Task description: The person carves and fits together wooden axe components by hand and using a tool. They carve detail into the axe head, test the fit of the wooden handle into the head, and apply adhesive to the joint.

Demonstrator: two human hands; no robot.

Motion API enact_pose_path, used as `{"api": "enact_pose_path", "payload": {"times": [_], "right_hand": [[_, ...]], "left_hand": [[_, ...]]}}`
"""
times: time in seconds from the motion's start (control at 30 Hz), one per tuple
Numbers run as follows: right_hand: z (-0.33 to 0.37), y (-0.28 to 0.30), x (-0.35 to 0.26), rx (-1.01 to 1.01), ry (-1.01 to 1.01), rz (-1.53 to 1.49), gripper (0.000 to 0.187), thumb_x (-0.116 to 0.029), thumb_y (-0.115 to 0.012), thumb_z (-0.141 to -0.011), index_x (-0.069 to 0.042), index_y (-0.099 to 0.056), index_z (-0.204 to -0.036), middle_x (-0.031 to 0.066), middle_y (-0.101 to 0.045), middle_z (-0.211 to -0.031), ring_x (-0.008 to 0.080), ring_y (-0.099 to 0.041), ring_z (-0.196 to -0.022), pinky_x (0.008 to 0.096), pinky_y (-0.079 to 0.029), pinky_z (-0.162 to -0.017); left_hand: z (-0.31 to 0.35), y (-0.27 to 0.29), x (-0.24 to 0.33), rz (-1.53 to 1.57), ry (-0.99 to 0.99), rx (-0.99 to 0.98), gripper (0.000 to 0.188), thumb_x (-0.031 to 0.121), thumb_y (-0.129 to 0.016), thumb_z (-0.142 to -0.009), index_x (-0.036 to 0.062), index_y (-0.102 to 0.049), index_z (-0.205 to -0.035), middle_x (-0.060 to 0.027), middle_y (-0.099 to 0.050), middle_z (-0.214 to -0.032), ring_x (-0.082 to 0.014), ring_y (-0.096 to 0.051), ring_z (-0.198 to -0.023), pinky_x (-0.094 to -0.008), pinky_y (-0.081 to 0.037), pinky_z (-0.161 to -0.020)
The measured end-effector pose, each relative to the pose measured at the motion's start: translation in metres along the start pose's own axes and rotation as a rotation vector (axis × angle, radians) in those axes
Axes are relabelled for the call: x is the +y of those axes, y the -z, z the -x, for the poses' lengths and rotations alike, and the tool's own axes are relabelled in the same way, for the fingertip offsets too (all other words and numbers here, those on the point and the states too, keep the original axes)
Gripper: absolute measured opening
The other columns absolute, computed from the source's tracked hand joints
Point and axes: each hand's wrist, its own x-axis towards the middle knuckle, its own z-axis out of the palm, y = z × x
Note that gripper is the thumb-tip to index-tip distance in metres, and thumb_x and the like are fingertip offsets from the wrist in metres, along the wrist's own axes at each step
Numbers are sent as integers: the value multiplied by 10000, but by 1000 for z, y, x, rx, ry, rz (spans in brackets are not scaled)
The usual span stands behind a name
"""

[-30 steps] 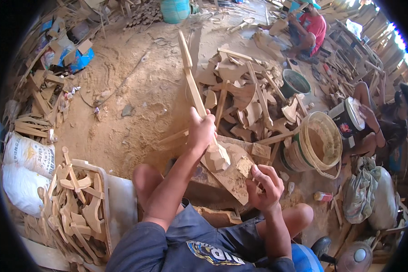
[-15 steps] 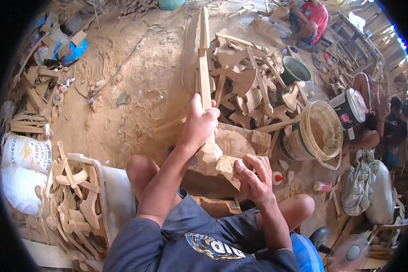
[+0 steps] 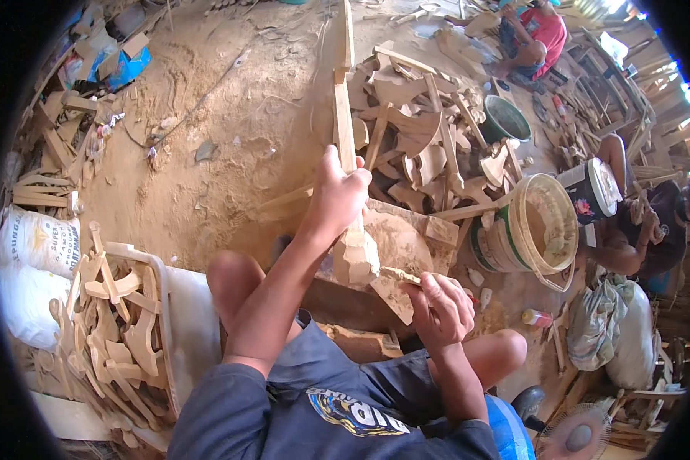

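My left hand (image 3: 336, 193) is closed around the shaft of a long wooden furniture leg (image 3: 356, 261), whose thick, angular carved end points toward me. The shaft runs away from me past the top edge of the view. In my right hand (image 3: 441, 308) a thin, dusty tan piece of sandpaper (image 3: 400, 275) is pinched, seen nearly edge-on. Its tip is at the right side of the carved end; whether it touches is hard to tell. Beneath the leg is a dusty wooden block (image 3: 395, 234), between my bent knees.
Cut wooden parts (image 3: 418, 130) are heaped ahead, with a dusty bucket (image 3: 544, 226) and green basin (image 3: 506, 119) to their right. More curved parts (image 3: 123, 330) lie at left beside white sacks (image 3: 34, 268). A fan (image 3: 579, 437) stands lower right. Two people (image 3: 540, 38) sit at right.
The sandpaper has turned from showing its flat face to nearly edge-on as my right hand tilted and shifted slightly right and down. My left hand still grips the leg.
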Motion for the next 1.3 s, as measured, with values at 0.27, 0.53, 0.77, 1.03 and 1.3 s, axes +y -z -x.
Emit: {"api": "enact_pose_path", "payload": {"times": [0.27, 0.53, 0.77, 1.03, 1.3], "right_hand": [[-3, -3, 1, -37, 205, -53, 272, 46, -899, -754, -12, -789, -996, 117, -757, -1102, 368, -759, -991, 472, -649, -793], [-3, 3, 4, -89, 250, -46, 291, 32, -911, -676, -71, -833, -937, 62, -747, -1137, 364, -737, -985, 479, -598, -744], [-2, 8, -8, -106, -154, -205, 214, 72, -856, -829, -18, -783, -1009, 126, -771, -977, 263, -762, -796, 355, -607, -662], [-5, 9, -14, -254, -583, -415, 128, 10, -823, -944, 39, -746, -1042, 155, -780, -942, 166, -758, -766, 285, -586, -632], [-5, 7, -20, -182, -682, -450, 94, -20, -801, -983, 41, -738, -1016, 127, -772, -915, 119, -723, -696, 253, -531, -572]], "left_hand": [[-2, -4, 0, 7, 15, -23, 220, 54, -624, -950, 46, -497, -1129, -37, -560, -925, -89, -527, -585, -309, -489, -476], [-1, -3, 1, 15, -7, -20, 217, 45, -628, -947, 45, -505, -1126, -28, -552, -893, -84, -517, -567, -302, -483, -463], [-1, -2, 3, -35, -28, 33, 302, 48, -608, -956, -37, -487, -1219, -101, -598, -944, -141, -587, -598, -333, -527, -480], [-14, -2, -24, -173, -265, 86, 229, 40, -586, -965, -4, -504, -1174, -64, -585, -843, -116, -548, -508, -305, -477, -414], [-17, 2, -22, -282, -176, 68, 702, 78, -582, -983, -186, -294, -1566, -286, -618, -1251, -329, -705, -908, -409, -610, -744]]}}
